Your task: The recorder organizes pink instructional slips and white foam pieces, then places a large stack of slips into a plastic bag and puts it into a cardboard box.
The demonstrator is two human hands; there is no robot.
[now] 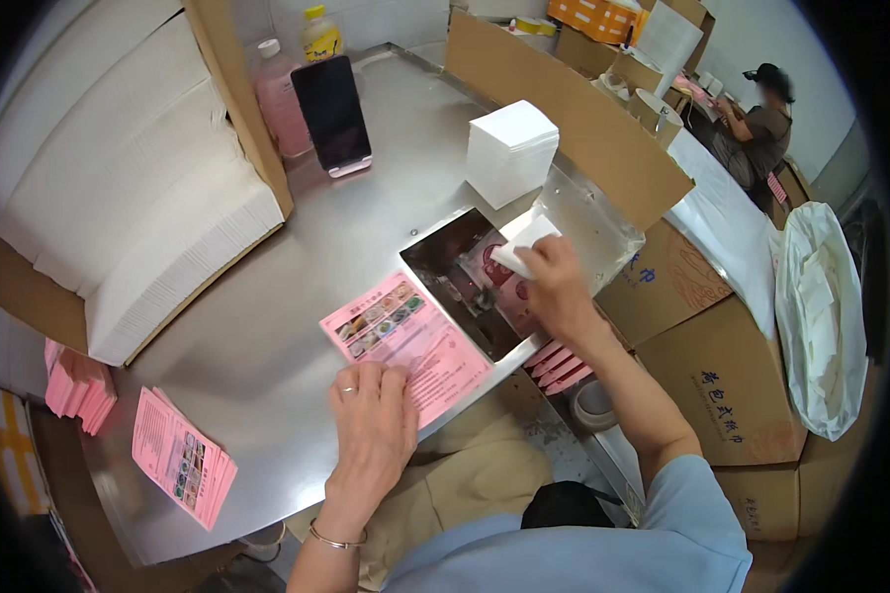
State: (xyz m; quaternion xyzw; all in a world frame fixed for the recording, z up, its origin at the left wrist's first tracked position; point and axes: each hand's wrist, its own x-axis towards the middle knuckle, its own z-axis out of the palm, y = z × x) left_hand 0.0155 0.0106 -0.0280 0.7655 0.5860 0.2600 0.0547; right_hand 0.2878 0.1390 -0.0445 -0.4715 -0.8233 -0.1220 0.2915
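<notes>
A pile of pink printed paper packets (427,346) lies near the table's front edge. My left hand (374,420), with a ring and a bracelet, rests on its lower left part, fingers laid down and close together. Just right of the pile, a dark rectangular opening (445,259) is set in the metal table. Over its right side, my right hand (561,296) pinches a folded white napkin (527,242) between thumb and fingers. Beneath that hand a pink packet with red print (504,282) shows in the opening, partly hidden by my fingers. A stack of white napkins (512,148) stands beyond.
At left, a cardboard box (257,119) holds rows of white napkins. More pink packets (183,460) lie at front left. A phone on a stand (333,114) and bottles (282,99) stand at the back. Cartons (712,385) fill the right; a person (761,128) sits far off.
</notes>
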